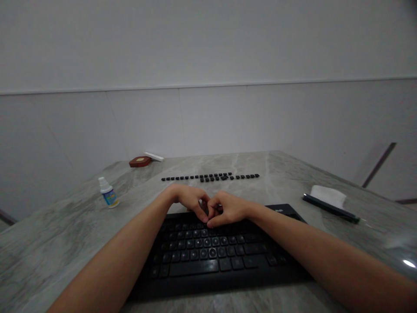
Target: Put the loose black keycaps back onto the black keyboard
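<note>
A black keyboard (195,267) lies in front of me on the table. Over its upper rows, near the middle, my left hand (193,201) and my right hand (228,208) meet with their fingertips together. Both hands are closed in a pinch. Whatever sits between the fingers, if anything, is too small and hidden to name. The keys beneath the hands are partly covered. Beyond the keyboard, loose black keycaps (215,177) are laid out in two rows.
On the left stands a white spray bottle (110,198) with a blue label. A reddish-brown box (140,161) and a white strip-shaped item (154,157) lie at the back left. To the right, a dark stick-like tool (330,208) rests by a white cloth or tissue (328,195).
</note>
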{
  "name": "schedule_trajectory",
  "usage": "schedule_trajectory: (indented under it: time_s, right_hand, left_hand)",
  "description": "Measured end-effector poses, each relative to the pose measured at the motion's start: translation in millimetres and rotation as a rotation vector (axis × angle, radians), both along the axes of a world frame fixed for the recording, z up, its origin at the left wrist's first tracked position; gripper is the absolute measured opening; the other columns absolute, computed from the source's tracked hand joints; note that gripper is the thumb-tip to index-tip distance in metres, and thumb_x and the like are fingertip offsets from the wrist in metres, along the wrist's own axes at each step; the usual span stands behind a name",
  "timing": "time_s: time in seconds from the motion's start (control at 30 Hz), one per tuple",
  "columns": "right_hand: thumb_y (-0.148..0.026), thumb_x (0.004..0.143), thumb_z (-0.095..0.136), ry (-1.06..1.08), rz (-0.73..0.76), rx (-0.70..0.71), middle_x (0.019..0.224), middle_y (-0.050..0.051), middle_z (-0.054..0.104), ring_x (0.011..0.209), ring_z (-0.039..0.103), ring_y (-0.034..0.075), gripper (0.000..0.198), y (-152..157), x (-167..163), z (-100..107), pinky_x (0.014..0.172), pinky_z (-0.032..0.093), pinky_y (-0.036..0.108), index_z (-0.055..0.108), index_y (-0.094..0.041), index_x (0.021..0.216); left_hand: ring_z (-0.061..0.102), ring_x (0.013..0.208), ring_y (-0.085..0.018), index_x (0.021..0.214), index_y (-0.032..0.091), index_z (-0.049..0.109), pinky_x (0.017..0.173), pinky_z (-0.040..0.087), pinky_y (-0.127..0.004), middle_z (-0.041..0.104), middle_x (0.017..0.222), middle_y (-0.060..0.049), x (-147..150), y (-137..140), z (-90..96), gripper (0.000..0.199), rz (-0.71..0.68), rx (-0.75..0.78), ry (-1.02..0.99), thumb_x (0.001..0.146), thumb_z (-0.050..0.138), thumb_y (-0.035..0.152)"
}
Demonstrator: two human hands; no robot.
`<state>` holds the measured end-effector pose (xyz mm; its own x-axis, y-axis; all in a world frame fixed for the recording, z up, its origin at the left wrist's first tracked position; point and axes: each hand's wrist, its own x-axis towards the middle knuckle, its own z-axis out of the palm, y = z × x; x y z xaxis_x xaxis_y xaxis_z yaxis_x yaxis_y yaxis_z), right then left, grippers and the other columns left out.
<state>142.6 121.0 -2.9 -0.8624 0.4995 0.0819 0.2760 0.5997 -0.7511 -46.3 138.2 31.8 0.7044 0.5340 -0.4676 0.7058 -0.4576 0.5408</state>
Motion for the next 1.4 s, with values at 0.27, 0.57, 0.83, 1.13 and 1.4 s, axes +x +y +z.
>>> schedule_trajectory:
  time_s: [0.27,0.57,0.83,1.13,1.4]
  right_hand:
    - [-0.030,0.070,0.075,0.010,0.048,0.024,0.059,-0.003,0.058,0.053,0.048,0.008,0.020,2.2,-0.7,-1.0,0.049,0.034,0.021,0.067,-0.013,0.068]
    - [-0.026,0.074,0.070,0.029,0.064,-0.007,0.058,-0.003,0.056,0.055,0.047,0.008,0.016,5.1,-0.4,-0.6,0.054,0.034,0.023,0.067,-0.013,0.066]
    - [-0.035,0.067,0.078,-0.014,0.006,-0.100,0.059,-0.002,0.057,0.054,0.047,0.008,0.026,3.4,-2.7,-1.2,0.049,0.032,0.022,0.064,-0.013,0.067]
    - [-0.035,0.070,0.076,-0.028,0.015,-0.060,0.058,-0.003,0.055,0.053,0.045,0.008,0.026,1.4,-1.8,2.3,0.049,0.031,0.021,0.062,-0.014,0.065]
    - [-0.033,0.071,0.075,-0.014,0.033,-0.019,0.058,-0.004,0.055,0.053,0.046,0.008,0.023,1.5,-1.8,1.4,0.049,0.031,0.021,0.065,-0.013,0.066]
  left_hand:
    - [0.060,0.072,-0.017,0.101,0.020,0.069,0.067,0.047,-0.027,0.069,0.089,-0.002,0.4,0.9,-0.9,0.043,-0.001,0.013,0.009,0.065,0.076,0.042]
    - [0.061,0.077,-0.018,0.104,0.021,0.069,0.072,0.047,-0.028,0.069,0.090,-0.001,2.2,-1.1,0.8,0.048,0.014,0.050,0.047,0.062,0.077,0.043]
    - [0.061,0.076,-0.018,0.100,0.021,0.070,0.069,0.046,-0.027,0.070,0.088,0.000,2.3,-0.1,0.3,0.047,0.016,0.049,0.057,0.061,0.077,0.047]
    - [0.062,0.078,-0.019,0.097,0.022,0.071,0.070,0.046,-0.028,0.071,0.088,-0.001,-1.3,3.4,-4.3,0.042,-0.005,0.034,-0.003,0.064,0.075,0.047]
    - [0.063,0.081,-0.020,0.102,0.021,0.070,0.074,0.047,-0.029,0.071,0.091,-0.002,0.5,1.4,0.2,0.046,-0.015,0.069,0.035,0.064,0.076,0.047]
